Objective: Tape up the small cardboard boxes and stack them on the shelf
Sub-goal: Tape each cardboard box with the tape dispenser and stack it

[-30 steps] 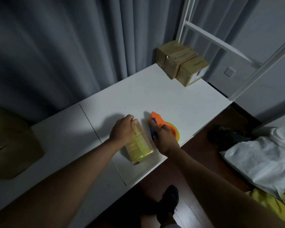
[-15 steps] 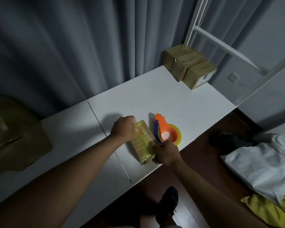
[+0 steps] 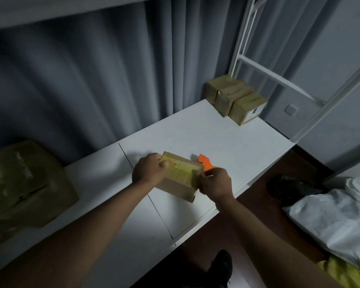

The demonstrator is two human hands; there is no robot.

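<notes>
Both hands hold the small cardboard box (image 3: 180, 178) tilted just above the desk (image 3: 227, 140): left hand (image 3: 149, 172) curled round its far end, right hand (image 3: 215, 185) pinching the near corner. It looks light and stiff, though its glossy tape may be slippery, so each grip seems best placed on the bare cardboard ends.

Open white surface (image 3: 206, 132) lies between the held box (image 3: 180, 179) and the three taped boxes (image 3: 236, 99) at the far right corner, beneath the shelf frame (image 3: 264, 73). The orange dispenser (image 3: 204, 164) sits just behind the held box, partly hidden by the right hand (image 3: 215, 187). The curtain (image 3: 92, 80) closes the far edge. A large brown package (image 3: 25, 183) blocks the left end; bare surface separates it from the left hand (image 3: 148, 172).
</notes>
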